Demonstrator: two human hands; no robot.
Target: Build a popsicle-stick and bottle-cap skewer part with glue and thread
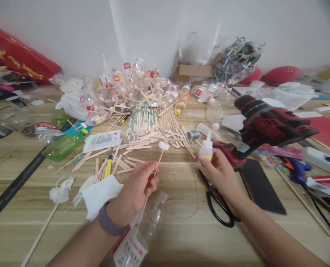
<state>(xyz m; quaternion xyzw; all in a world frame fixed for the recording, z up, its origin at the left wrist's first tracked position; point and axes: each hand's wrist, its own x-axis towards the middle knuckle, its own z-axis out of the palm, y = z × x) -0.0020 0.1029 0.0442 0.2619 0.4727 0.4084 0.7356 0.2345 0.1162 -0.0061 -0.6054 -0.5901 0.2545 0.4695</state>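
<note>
Pinched in the fingers of my left hand point(142, 181) is a thin wooden skewer point(144, 209), tilted, with a white bottle cap point(164, 145) at its upper end. My right hand point(222, 172) is closed around a small glue bottle point(206, 148) with a white pointed nozzle, held upright. Under my left hand lies a clear plastic bottle point(154, 218) with a red and white label. Black-handled scissors point(219, 207) rest beneath my right forearm. A small pale ring point(172, 176) lies on the table between my hands.
A red and black cordless drill point(276, 122) stands at the right beside a black phone-like slab point(262, 187). Craft sticks point(142, 141), skewers point(170, 120) and plastic bottles crowd the back. A yellow-handled tool point(108, 167) and white tissue point(102, 194) lie left; a wire spool point(193, 135) sits mid-table.
</note>
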